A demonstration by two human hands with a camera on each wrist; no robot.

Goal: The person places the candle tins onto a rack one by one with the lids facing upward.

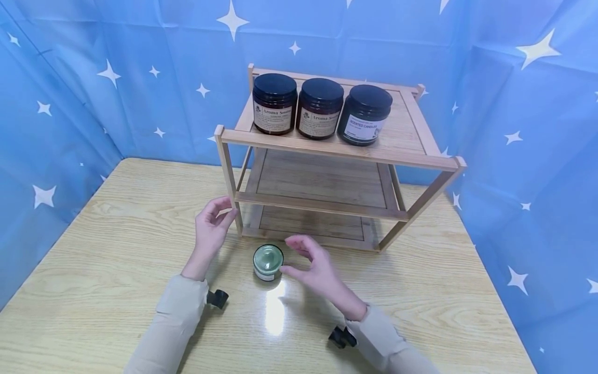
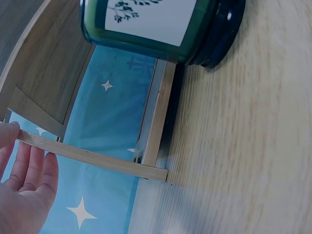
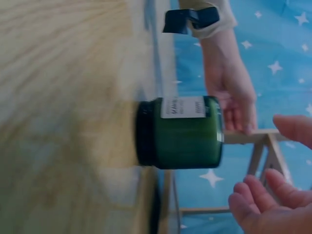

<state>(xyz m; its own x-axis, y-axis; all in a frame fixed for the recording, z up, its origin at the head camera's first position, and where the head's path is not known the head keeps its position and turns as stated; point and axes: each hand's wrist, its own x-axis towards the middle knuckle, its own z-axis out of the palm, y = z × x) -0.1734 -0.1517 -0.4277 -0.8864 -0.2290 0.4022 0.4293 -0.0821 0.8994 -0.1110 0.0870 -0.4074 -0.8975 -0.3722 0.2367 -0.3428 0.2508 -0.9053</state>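
A green glass candle jar (image 1: 268, 259) stands upside down on the table, its black lid (image 3: 145, 132) against the wood and its white label facing sideways. Just right of it is my right hand (image 1: 314, 264), thumb and fingers spread apart with a gap between them and the glass in the right wrist view. My left hand (image 1: 215, 222) holds the front left post of a wooden shelf rack (image 1: 299, 203), thumb on one side and fingers on the other, as the left wrist view shows (image 2: 29, 180).
Three dark lidded candle jars, one brown (image 1: 274, 104), another brown (image 1: 320, 108) and one black (image 1: 365, 115), stand in a row on the rack's top shelf. A blue star-printed curtain (image 1: 177, 47) surrounds the light wooden table (image 1: 117, 234) behind and at both sides.
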